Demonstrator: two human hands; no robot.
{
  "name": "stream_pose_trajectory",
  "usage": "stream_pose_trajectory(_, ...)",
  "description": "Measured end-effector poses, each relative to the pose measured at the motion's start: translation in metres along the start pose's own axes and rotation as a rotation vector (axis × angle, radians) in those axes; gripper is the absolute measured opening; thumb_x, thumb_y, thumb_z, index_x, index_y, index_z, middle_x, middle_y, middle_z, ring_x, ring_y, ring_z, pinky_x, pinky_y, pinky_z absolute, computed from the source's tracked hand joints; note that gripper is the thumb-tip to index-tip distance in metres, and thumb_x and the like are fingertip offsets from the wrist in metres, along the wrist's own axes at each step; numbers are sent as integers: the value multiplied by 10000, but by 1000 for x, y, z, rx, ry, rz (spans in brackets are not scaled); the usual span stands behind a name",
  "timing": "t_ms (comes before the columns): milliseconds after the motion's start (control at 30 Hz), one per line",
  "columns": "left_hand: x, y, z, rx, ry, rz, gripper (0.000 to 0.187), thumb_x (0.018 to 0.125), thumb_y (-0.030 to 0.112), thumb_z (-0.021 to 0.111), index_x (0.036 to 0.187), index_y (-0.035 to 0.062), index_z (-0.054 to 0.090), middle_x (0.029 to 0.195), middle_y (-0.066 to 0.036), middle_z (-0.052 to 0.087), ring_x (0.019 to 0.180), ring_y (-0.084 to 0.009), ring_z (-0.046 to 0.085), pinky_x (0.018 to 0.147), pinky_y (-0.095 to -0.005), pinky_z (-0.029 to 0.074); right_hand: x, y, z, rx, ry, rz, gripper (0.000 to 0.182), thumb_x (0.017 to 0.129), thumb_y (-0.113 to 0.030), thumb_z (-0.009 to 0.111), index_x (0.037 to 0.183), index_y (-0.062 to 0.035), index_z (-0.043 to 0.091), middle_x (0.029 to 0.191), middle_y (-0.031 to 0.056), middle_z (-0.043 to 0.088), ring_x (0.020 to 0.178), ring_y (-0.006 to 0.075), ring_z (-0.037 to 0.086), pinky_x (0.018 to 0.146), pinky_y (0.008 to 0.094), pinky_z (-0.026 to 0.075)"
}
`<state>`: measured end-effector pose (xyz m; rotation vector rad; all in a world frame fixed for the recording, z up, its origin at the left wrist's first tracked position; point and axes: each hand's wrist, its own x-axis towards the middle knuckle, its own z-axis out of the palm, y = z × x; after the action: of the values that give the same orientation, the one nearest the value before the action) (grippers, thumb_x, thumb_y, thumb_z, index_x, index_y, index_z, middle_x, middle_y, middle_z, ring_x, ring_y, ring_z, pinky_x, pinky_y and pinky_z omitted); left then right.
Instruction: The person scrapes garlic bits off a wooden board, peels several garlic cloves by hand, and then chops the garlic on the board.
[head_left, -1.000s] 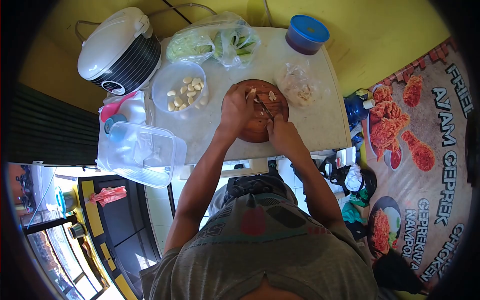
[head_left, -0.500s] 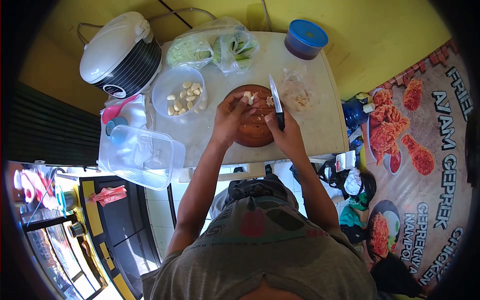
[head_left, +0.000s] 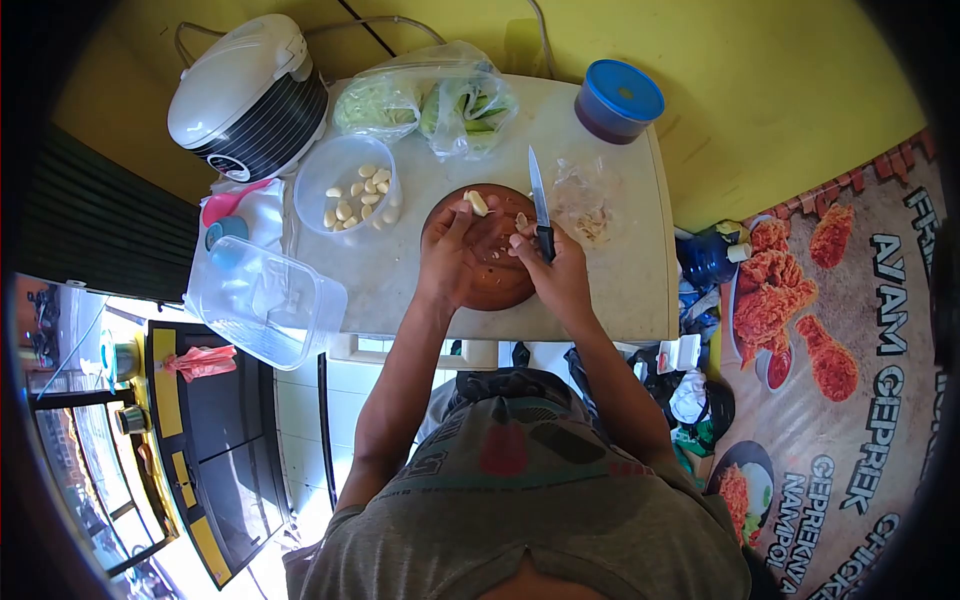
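Between the fingertips of my left hand [head_left: 447, 255] is a pale garlic clove [head_left: 476, 204], held over the left side of the round wooden cutting board [head_left: 497, 292]. My right hand [head_left: 556, 270] is closed around the black handle of a knife [head_left: 538, 190], its blade pointing away from me and upward in view. Bits of garlic skin lie on the board and near my right fingertips. Left of the board, a clear round bowl [head_left: 312, 190] contains several peeled garlic cloves. To the right, a clear plastic bag [head_left: 583, 190] has papery skins on it.
Bagged cut vegetables [head_left: 465, 110] and a blue-lidded tub [head_left: 622, 95] stand at the table's back. A rice cooker [head_left: 250, 100] is at back left, with a pink spoon [head_left: 225, 203] and an empty clear container [head_left: 265, 305] in front of it.
The clove between my left fingers now shows smooth and pale, where loose skin was around it before. My right hand with the knife has shifted slightly. The whole view has tilted a little.
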<state>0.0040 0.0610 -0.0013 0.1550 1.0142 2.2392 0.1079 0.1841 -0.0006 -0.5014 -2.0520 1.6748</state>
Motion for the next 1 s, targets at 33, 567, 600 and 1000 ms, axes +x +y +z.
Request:
stream_pose_trajectory(33, 1, 0, -1, -47, 58, 4, 270, 1023, 175, 488, 1195, -29, 532, 1192, -156, 631, 1066, -241, 648, 937, -352, 539, 0, 1, -3, 3, 2, 10, 171, 917, -167, 683, 935, -16, 605, 821, 41, 663, 760, 93, 647, 704, 239, 479)
stream_pose_trajectory(567, -3, -14, 11, -101, 9, -58, 295, 1027, 175, 481, 1226, -28, 558, 1168, -158, 636, 1064, -263, 655, 917, -343, 555, 18, 9, -73, -524, 407, -57, 183, 933, -158, 614, 1059, -30, 649, 828, 100, 680, 715, 163, 637, 682, 271, 492)
stream_pose_trajectory(600, -3, -15, 11, -96, 14, -50, 292, 1027, 173, 478, 1219, -30, 561, 1171, -160, 634, 1066, -264, 655, 910, -340, 557, 17, 8, -73, -508, 444, -66, 184, 914, -134, 630, 1056, -17, 640, 843, 128, 680, 737, 231, 653, 684, 311, 498)
stream_pose_trajectory(1000, -3, -13, -6, -142, 280, 48, 294, 1005, 143, 480, 1231, -45, 506, 1151, -176, 627, 1108, -289, 616, 957, -386, 526, 24, 18, 3, -650, 113, -152, 267, 792, -120, 747, 996, 18, 644, 876, 165, 606, 824, 351, 627, 722, 421, 502)
